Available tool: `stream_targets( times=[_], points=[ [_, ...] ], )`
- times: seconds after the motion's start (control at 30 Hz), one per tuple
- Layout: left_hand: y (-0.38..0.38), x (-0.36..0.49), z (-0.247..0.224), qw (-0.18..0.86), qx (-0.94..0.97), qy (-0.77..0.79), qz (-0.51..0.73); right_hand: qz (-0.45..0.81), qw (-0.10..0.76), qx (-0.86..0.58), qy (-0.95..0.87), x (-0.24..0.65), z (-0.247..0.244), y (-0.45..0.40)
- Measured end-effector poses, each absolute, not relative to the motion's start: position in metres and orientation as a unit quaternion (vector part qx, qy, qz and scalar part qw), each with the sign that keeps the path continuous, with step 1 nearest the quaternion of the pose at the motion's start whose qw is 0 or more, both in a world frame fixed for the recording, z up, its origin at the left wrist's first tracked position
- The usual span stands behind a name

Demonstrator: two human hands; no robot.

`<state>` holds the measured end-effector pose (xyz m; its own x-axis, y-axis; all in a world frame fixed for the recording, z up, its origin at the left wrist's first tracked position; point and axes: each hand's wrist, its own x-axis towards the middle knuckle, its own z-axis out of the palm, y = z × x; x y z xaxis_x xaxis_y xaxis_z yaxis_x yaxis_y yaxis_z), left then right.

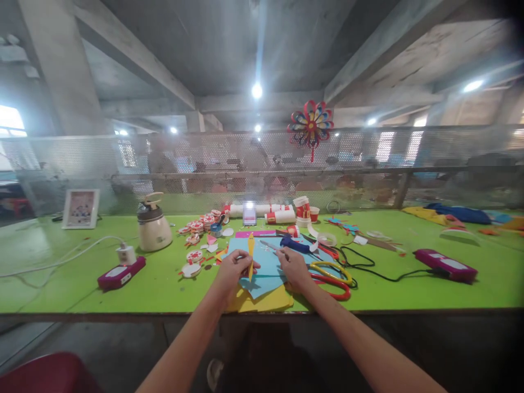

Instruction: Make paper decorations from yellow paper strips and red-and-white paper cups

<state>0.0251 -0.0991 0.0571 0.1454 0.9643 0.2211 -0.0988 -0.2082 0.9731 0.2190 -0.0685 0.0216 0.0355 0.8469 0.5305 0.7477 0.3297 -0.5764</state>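
Note:
My left hand (237, 265) pinches a narrow yellow paper cutout (251, 251) upright between thumb and fingers. My right hand (293, 267) is closed on a thin grey pointed tool (268, 245), its tip towards the cutout but apart from it; its exact kind is unclear. Beneath both hands lie light blue paper sheets (262, 284) over yellow sheets (266, 300). Yellow-handled scissors (333, 268) and red-handled scissors (338, 289) rest right of my right hand. A dark blue glue gun (295, 245) is just beyond it.
Paper craft pieces (200, 224) and a small blue jar (216, 229) lie left. Behind stand a phone (249, 214) and paper cups (302, 210). A kettle (153, 226), a purple power strip (121, 273) and another power strip (446, 266) with a black cord (388, 277) flank the workspace.

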Motion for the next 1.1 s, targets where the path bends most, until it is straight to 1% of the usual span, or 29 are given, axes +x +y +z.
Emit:
stream_targets(
  times=[0.17, 0.3, 0.4, 0.6, 0.7, 0.83, 0.97, 1.1],
  points=[
    [-0.083, 0.001, 0.062, 0.481, 0.537, 0.384, 0.578, 0.075, 0.469, -0.57, -0.671, 0.219, 0.022, -0.069],
    [-0.064, -0.007, 0.059, 0.471, 0.534, 0.399, 0.578, 0.117, 0.52, -0.538, -0.653, 0.22, 0.022, -0.068],
    [-0.055, -0.003, 0.055, 0.477, 0.55, 0.403, 0.554, 0.18, 0.564, -0.495, -0.636, 0.218, 0.022, -0.066],
    [-0.057, 0.001, 0.048, 0.469, 0.588, 0.418, 0.509, 0.354, 0.64, -0.39, -0.56, 0.219, 0.029, -0.064],
    [-0.059, -0.005, 0.044, 0.434, 0.596, 0.443, 0.51, 0.428, 0.662, -0.34, -0.512, 0.224, 0.034, -0.068],
    [-0.057, -0.008, 0.041, 0.356, 0.617, 0.48, 0.513, 0.502, 0.666, -0.294, -0.468, 0.229, 0.039, -0.071],
    [-0.058, -0.006, 0.043, 0.292, 0.644, 0.502, 0.497, 0.541, 0.668, -0.271, -0.433, 0.232, 0.041, -0.072],
    [-0.061, -0.006, 0.046, 0.239, 0.665, 0.52, 0.48, 0.553, 0.673, -0.268, -0.411, 0.232, 0.043, -0.073]
  ],
)
